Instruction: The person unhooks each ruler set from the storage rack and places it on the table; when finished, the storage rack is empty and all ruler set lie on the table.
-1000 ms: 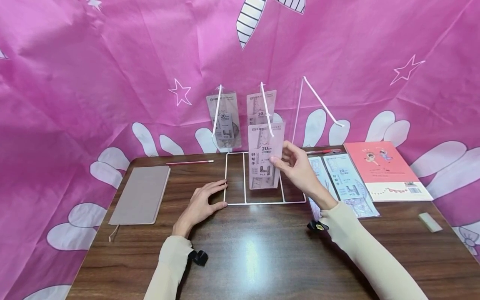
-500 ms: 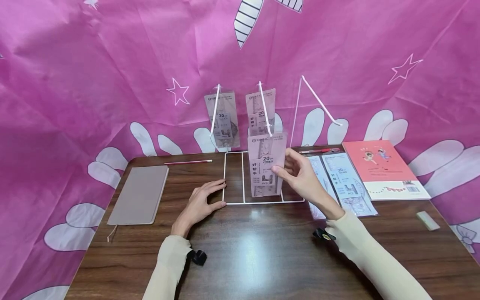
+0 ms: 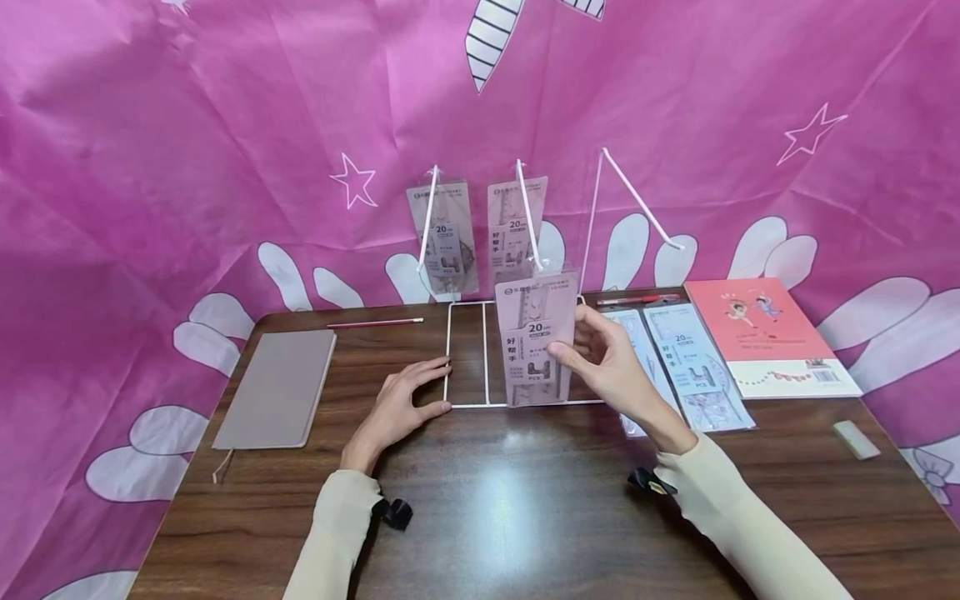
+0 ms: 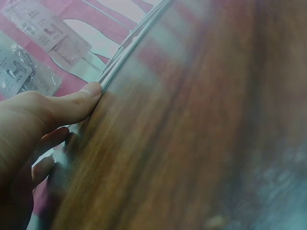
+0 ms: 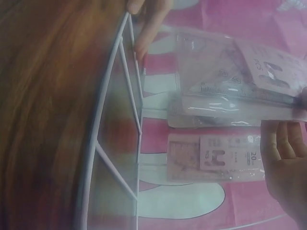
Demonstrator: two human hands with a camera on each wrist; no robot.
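My right hand pinches a pink ruler set pack by its right edge, thumb in front and fingers behind. The pack stands upright over the base of a white wire display rack, its top overlapping the tip of the middle hook in the head view. Behind it, another pink pack hangs on that hook, and a greyish pack hangs on the left hook. My left hand rests at the rack's left side; its thumb touches the front corner of the wire frame.
Blue ruler set packs lie right of the rack, beside a red and white book. A red pen lies behind them, an eraser far right. A grey notebook and pencil lie left. The right hook is bare.
My right hand has brought the pink pack down and slightly to the right, towards me, from in front of the middle hook to around its tip. The left hand stays at the rack.
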